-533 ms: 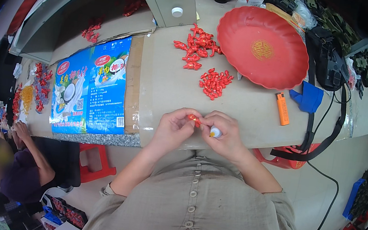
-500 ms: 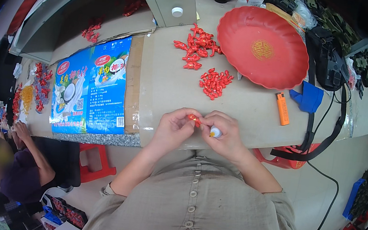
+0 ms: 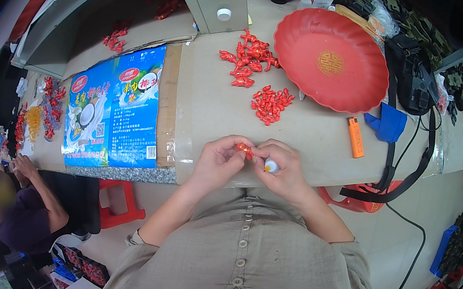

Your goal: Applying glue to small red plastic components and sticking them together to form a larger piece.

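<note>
Both hands pinch small red piece (axis unclear).

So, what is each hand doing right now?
Left hand: closed on a small red piece.
Right hand: closed on a small white bottle.

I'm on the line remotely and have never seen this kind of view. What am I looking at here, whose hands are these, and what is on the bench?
There is no machine: the camera sits on a person's head and looks down at their own two bare hands, so the edges bend. The left hand pinches a small red piece at the bench edge. The right hand meets it and holds a small white bottle. On the bench lie two heaps of red pieces, a round red tray, an orange lighter and a blue printed carton sheet. Another person works at lower left.
</note>
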A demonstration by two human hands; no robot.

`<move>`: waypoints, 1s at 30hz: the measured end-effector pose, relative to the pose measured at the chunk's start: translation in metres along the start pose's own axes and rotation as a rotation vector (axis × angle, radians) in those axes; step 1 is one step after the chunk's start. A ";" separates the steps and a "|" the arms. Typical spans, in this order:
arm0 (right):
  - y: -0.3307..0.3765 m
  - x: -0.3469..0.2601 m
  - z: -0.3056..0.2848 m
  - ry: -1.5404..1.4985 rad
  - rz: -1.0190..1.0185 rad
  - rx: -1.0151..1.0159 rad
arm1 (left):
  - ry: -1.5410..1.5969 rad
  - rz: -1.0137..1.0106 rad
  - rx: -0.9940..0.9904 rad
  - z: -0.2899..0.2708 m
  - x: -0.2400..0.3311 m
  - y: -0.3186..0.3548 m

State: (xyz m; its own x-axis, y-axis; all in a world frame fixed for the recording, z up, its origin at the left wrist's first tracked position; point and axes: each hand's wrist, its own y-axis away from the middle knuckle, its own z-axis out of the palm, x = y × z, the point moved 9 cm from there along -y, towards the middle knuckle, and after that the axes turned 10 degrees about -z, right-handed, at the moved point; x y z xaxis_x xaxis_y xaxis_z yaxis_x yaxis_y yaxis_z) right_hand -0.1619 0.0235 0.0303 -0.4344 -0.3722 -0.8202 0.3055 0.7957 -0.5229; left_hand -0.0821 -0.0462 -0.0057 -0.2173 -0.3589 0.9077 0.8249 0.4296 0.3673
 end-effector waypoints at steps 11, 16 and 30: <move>-0.001 -0.002 0.000 0.005 -0.019 0.003 | -0.023 0.012 0.013 -0.001 0.000 0.000; 0.000 -0.002 -0.001 0.013 -0.018 0.001 | -0.009 -0.028 0.012 -0.001 0.000 0.001; -0.001 -0.007 0.001 0.061 -0.068 -0.024 | 0.129 -0.162 -0.042 -0.008 -0.010 -0.004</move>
State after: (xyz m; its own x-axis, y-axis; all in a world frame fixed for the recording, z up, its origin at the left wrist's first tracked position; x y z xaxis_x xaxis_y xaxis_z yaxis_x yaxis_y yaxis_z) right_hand -0.1588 0.0246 0.0364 -0.5045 -0.3962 -0.7672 0.2538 0.7812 -0.5703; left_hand -0.0790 -0.0509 -0.0183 -0.2822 -0.5247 0.8032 0.8065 0.3236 0.4948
